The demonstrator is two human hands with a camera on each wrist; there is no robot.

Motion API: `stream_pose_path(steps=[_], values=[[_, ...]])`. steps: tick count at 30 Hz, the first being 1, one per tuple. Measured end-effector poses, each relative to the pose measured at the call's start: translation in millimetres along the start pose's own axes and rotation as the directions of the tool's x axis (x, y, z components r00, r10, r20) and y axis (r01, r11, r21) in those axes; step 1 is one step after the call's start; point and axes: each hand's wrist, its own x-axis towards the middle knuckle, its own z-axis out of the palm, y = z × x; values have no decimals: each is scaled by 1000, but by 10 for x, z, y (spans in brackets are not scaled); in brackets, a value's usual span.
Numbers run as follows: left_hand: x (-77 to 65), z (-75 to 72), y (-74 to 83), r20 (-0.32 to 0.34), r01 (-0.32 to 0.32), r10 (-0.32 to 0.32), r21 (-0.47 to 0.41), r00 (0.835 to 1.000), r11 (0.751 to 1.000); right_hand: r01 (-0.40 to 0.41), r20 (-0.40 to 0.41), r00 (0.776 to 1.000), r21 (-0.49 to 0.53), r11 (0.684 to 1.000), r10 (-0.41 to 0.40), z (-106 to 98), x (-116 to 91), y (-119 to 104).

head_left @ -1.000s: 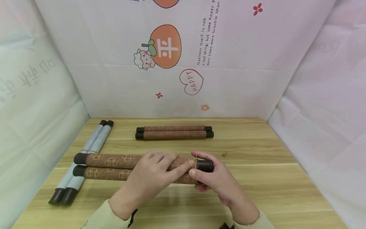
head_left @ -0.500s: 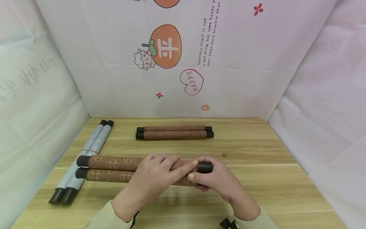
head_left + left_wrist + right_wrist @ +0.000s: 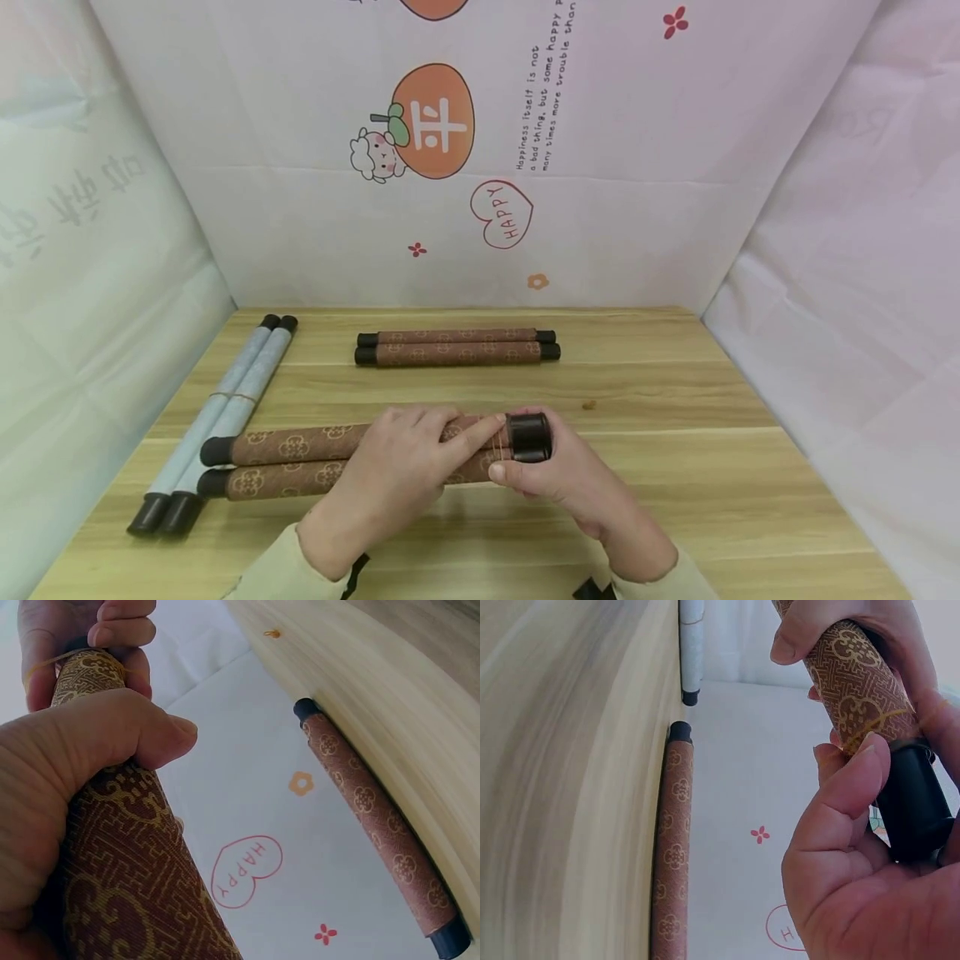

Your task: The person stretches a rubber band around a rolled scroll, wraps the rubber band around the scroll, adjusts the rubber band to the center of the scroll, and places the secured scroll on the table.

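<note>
Grip status: right grip [image 3: 568, 477] holds the brown roll pair [image 3: 296, 448] by its black end [image 3: 531, 438], near a thin band [image 3: 881, 720]; left grip [image 3: 408, 458] clasps mid-length, presumably for steadiness, over the table [image 3: 712, 475]. I log another brown pair [image 3: 459, 353] at 12 o'clock, pale-blue pair [image 3: 206, 417] at 9.

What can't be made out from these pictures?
Head view: the middle of the held brown rolls, behind the left grip.
Head view: some fingers of the right grip, behind the rolls.
Left wrist view: the held roll's near end, cut off by the bottom edge; the small orange bit, too small to identify.
</note>
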Motion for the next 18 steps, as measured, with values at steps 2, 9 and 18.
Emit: stream_pose_path(steps=[2, 9, 18], values=[[-6, 3, -12, 16, 25, -25, -26, 1000, 999, -3, 10, 1000, -8, 1000, 3, 8, -3, 19], [-17, -2, -37, 68, 91, -87, -63, 994, 994, 4, 4, 1000, -43, 999, -4, 51, -26, 91], [-23, -3, -21, 73, 147, -146, -16, 987, 989, 58, -296, 953, -15, 998, -60, 309, -67, 217]])
